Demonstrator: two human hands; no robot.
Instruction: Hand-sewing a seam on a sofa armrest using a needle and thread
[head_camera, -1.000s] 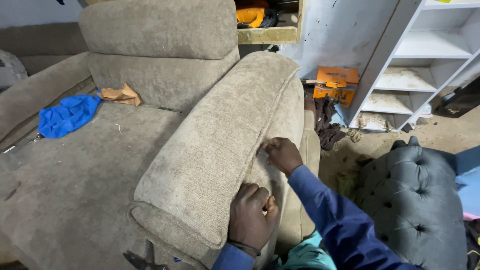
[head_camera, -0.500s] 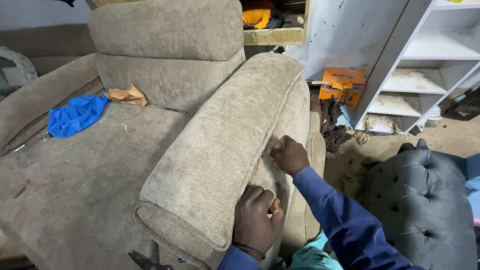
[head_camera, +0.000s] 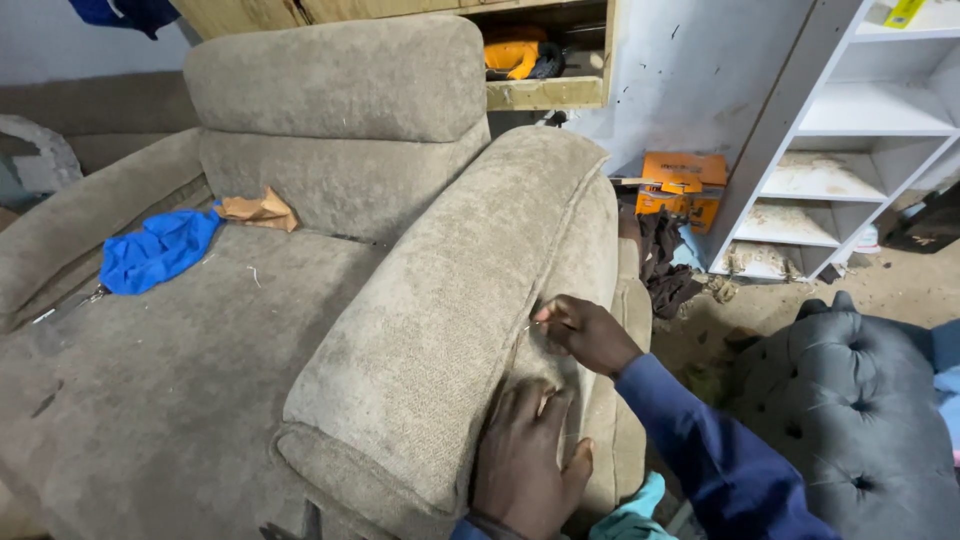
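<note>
The right hand (head_camera: 588, 335) has slid further along the armrest (head_camera: 450, 300), its grip pinching a thin needle (head_camera: 535, 322) at the seam. The left hand (head_camera: 528, 455) presses flat below, grip released. The sewing moves on.

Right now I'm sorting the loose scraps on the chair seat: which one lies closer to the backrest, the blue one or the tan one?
The tan scrap: it lies right at the foot of the backrest, while the blue cloth sits further forward, toward the far armrest.
</note>
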